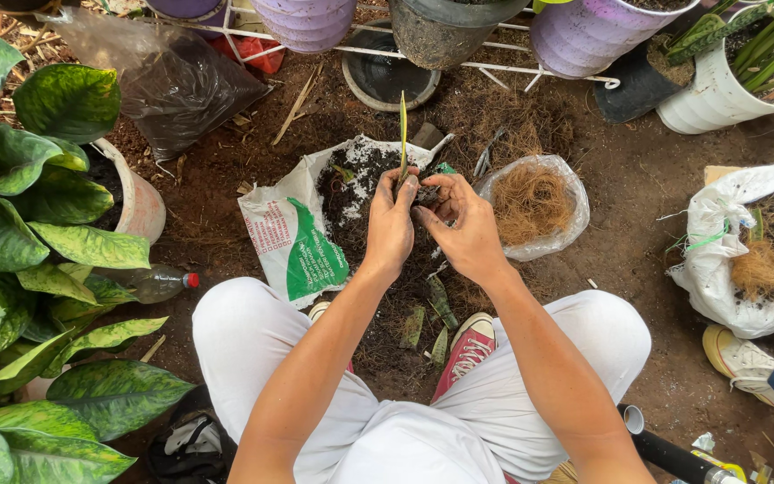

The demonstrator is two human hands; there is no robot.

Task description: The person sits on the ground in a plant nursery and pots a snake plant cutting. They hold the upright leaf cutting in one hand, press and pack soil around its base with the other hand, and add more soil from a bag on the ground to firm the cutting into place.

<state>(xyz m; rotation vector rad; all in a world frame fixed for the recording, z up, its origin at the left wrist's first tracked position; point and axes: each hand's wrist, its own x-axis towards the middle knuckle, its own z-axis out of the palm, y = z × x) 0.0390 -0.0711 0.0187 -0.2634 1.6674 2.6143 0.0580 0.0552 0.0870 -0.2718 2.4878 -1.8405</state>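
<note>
My left hand (391, 224) grips the base of a small plant cutting (403, 134), a narrow upright green leaf with a dark clump of soil and roots at the bottom. My right hand (465, 231) closes on the same soil clump (425, 193) from the right, fingers curled around it. Both hands hover over an open white and green bag of dark soil (296, 235) lying on the ground in front of my knees.
A clear bag of brown coconut fibre (535, 204) lies right of my hands. Large green leafy plants (38, 233) crowd the left. Purple and white pots (584, 36) line the top. Another white sack (745, 260) and someone's shoe (741, 357) sit at right.
</note>
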